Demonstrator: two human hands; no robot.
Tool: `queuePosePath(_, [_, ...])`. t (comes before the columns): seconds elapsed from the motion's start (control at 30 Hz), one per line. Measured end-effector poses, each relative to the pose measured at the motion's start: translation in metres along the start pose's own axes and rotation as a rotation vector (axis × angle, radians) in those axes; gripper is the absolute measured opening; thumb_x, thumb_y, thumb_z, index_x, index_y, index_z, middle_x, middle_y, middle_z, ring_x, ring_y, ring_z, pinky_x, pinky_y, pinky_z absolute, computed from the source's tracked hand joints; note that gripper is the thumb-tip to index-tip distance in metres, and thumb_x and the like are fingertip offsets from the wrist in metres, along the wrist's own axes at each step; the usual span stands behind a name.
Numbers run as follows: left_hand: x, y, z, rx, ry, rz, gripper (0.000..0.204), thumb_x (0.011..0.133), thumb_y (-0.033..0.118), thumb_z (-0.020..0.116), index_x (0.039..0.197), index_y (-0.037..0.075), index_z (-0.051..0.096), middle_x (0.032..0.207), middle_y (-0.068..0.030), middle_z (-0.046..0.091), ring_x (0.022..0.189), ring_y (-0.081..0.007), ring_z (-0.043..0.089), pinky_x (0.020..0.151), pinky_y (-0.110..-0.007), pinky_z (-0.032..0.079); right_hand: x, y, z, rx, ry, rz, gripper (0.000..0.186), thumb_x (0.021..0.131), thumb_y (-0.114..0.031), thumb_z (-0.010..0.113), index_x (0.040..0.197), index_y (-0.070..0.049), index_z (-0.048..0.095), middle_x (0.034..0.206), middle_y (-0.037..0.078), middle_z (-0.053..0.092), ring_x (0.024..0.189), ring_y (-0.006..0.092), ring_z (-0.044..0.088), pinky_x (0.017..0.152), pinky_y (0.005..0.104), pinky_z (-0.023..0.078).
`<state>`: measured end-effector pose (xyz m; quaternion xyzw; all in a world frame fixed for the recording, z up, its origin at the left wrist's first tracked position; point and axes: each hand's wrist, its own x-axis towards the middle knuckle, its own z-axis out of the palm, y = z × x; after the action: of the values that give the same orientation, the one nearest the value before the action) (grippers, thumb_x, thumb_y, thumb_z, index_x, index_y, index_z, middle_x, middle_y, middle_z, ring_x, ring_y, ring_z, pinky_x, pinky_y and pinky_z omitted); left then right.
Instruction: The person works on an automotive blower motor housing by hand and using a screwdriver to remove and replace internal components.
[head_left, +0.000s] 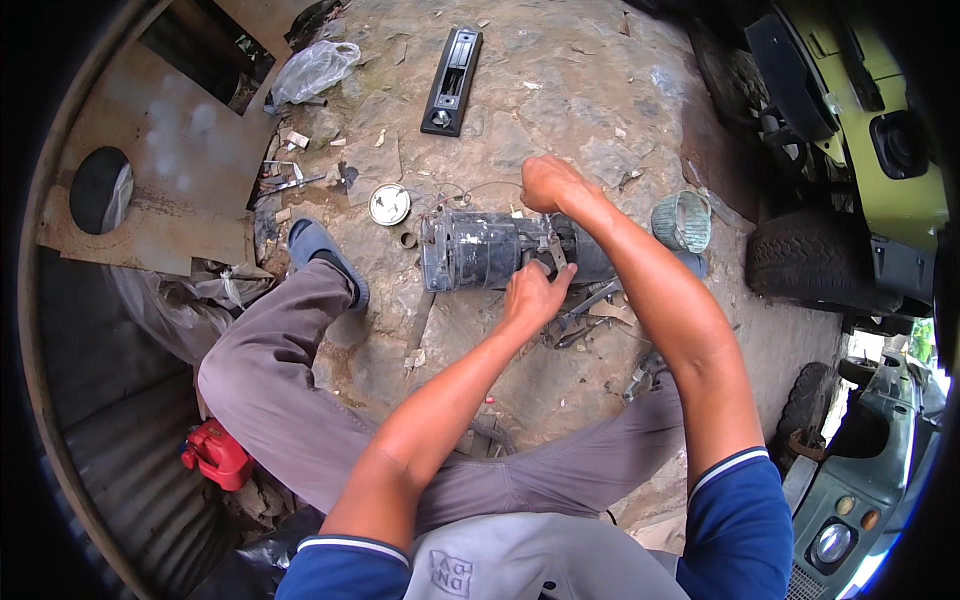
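Note:
A scuffed black cylindrical unit (478,252) lies on its side on the stone ground between my legs, and it looks like a motor or a similar machine part. My left hand (537,293) is at its near side, with fingers curled around a small metal part (546,254) at the middle of the unit and the thumb against it. Beyond the unit's far edge, my right hand (550,184) is closed in a fist. What it holds, if anything, is hidden. My right forearm covers the unit's right end.
Hand tools (590,300) lie close to the unit's near right side. A round tin (389,204) and a green basket (681,221) stand either side. A black long panel (453,82) lies farther off. A red can (218,455), a tyre (815,258) and rusty sheet metal (185,130) border the space.

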<state>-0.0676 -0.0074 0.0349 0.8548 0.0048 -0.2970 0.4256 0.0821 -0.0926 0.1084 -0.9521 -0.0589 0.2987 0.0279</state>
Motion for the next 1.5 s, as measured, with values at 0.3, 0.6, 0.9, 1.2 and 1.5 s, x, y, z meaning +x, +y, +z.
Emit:
queuePosePath(0.3, [0.022,-0.003,0.020,-0.896,-0.222,-0.111,0.035,0.097,0.031,0.061,0.111,-0.001,0.063,0.084,-0.0082,0.070,0.057,-0.0147,0.066,0.043,-0.027,0.045,-0.033,-0.047,0.017,-0.258,0.053,-0.163,0.019,0.083,-0.009,0.064,0.095,-0.005,0.078,0.102,0.016,0.075,0.098,0.0303,0.073,0.082,0.0402,0.059])
queuePosePath(0.6, [0.054,-0.097,0.089,-0.767,-0.138,0.435,0.037,0.101,0.027,0.058,0.132,0.008,0.052,0.128,-0.0056,0.055,0.120,-0.0175,0.050,0.107,-0.036,0.037,-0.084,-0.070,0.062,-0.046,0.310,-0.105,0.017,0.082,-0.009,0.060,0.093,-0.001,0.070,0.084,0.021,0.073,0.080,0.0367,0.074,0.071,0.0452,0.059])
queuePosePath(0.9, [0.023,-0.043,0.046,-0.733,-0.072,0.311,0.023,0.106,0.022,0.048,0.103,0.003,0.061,0.095,-0.0033,0.065,0.081,-0.0112,0.062,0.066,-0.028,0.053,-0.149,-0.023,0.137,0.763,0.775,0.061,0.019,0.095,-0.010,0.061,0.109,0.002,0.062,0.086,0.017,0.069,0.074,0.0274,0.070,0.064,0.0415,0.055])
queuePosePath(1.2, [0.014,-0.028,0.024,-0.865,-0.096,0.130,0.024,0.104,0.020,0.052,0.091,0.002,0.060,0.067,-0.0027,0.062,0.049,-0.0084,0.052,0.047,-0.027,0.040,-0.131,0.102,0.148,1.988,0.278,0.425,0.009,0.091,-0.003,0.067,0.099,0.000,0.064,0.079,0.006,0.066,0.063,0.0116,0.060,0.056,0.0265,0.052])
queuePosePath(1.5, [0.014,-0.020,0.027,-0.834,-0.099,0.107,0.023,0.103,0.018,0.053,0.089,0.001,0.061,0.067,-0.0025,0.062,0.049,-0.0083,0.052,0.047,-0.027,0.039,0.034,0.058,0.021,0.505,-0.113,0.248,0.020,0.088,-0.018,0.068,0.076,-0.002,0.070,0.074,0.011,0.070,0.068,0.0206,0.069,0.057,0.0331,0.054])
